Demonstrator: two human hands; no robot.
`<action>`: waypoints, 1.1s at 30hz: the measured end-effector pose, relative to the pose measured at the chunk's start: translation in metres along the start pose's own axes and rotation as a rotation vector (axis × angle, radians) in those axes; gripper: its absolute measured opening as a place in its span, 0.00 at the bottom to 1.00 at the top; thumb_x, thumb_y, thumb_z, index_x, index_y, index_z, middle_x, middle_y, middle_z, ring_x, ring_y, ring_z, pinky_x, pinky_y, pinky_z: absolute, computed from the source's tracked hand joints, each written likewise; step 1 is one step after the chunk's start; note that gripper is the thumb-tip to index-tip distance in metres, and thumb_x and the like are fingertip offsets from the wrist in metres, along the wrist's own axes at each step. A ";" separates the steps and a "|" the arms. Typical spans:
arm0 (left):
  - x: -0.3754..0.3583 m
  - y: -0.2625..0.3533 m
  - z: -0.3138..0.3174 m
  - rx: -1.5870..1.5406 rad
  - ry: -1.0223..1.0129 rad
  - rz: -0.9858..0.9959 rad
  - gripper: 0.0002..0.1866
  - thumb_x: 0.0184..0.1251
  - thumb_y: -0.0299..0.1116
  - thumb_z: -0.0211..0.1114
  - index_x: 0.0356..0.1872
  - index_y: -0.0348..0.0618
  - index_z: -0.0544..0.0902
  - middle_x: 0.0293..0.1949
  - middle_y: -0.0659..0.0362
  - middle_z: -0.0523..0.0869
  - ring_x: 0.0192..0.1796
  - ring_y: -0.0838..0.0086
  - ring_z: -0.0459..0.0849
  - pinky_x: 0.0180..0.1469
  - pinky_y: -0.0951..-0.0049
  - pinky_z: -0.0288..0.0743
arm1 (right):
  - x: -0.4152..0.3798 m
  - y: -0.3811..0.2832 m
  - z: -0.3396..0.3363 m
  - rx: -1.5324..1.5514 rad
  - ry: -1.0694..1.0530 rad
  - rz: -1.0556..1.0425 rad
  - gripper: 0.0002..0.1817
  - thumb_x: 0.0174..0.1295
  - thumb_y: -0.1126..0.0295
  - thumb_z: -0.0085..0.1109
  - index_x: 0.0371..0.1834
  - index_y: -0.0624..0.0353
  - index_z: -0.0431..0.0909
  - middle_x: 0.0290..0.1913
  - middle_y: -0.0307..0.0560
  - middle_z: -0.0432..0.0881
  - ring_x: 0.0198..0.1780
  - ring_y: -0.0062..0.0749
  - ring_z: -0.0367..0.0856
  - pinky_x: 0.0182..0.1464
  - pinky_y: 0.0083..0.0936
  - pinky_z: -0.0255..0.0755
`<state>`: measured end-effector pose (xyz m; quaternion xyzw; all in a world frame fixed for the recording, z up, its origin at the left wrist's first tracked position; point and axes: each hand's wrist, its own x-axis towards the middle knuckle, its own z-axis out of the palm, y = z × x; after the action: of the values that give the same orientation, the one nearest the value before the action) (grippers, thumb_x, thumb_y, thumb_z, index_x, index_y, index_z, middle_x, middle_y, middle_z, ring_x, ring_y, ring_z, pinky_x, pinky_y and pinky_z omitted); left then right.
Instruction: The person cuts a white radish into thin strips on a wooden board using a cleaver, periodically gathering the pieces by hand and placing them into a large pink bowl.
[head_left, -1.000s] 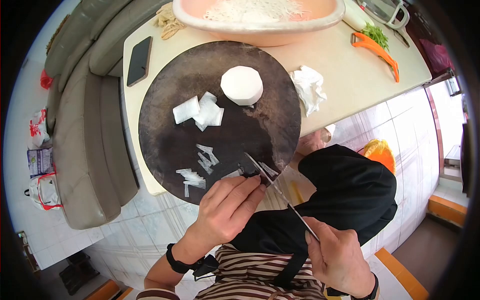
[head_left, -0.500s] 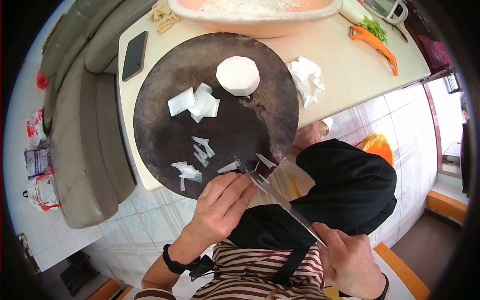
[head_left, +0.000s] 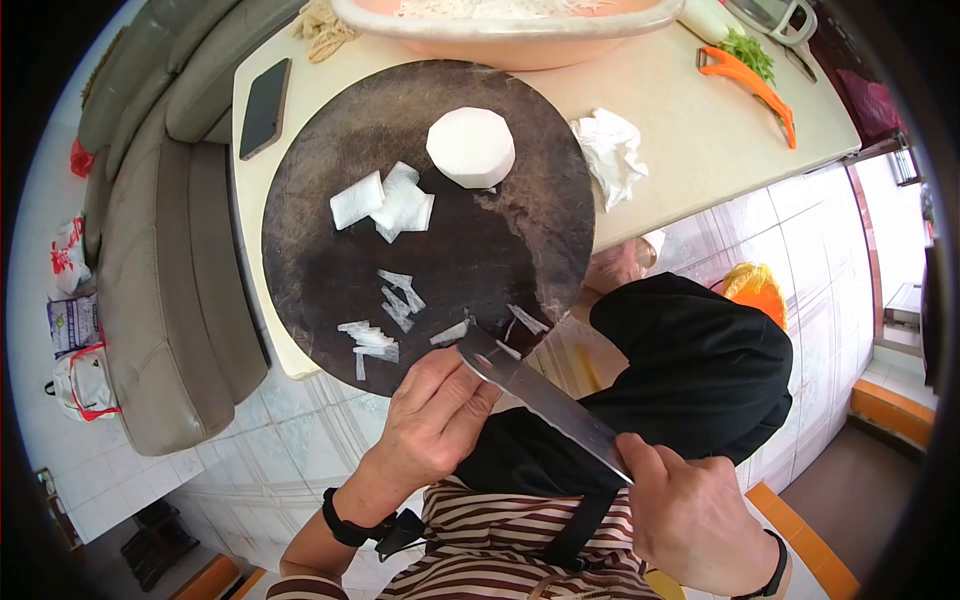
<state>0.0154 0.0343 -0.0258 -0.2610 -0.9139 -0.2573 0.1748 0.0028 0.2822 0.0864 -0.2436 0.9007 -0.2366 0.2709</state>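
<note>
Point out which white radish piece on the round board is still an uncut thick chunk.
The thick round radish chunk at the far side of the cutting board; the other pieces are flat slices and thin strips.

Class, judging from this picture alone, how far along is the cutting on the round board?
Done: a basin holds white shreds, and thin strips lie cut on the cutting board. In hand: the right hand holds the knife; the left hand is at the board's near edge. Left: stacked slices and a thick radish chunk, uncut.

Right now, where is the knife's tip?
In the head view, the knife tip lies at the round cutting board's near edge, beside the left hand's fingertips.
</note>
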 end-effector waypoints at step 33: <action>0.001 0.001 0.000 -0.010 0.006 -0.005 0.18 0.43 0.19 0.69 0.41 0.28 0.87 0.46 0.50 0.85 0.51 0.58 0.82 0.52 0.61 0.79 | 0.005 -0.011 0.011 0.008 0.050 0.022 0.18 0.53 0.84 0.62 0.49 0.71 0.76 0.27 0.56 0.82 0.21 0.47 0.79 0.26 0.31 0.74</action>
<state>0.0156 0.0354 -0.0246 -0.2586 -0.9127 -0.2629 0.1758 0.0088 0.2676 0.0828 -0.2266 0.9090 -0.2431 0.2516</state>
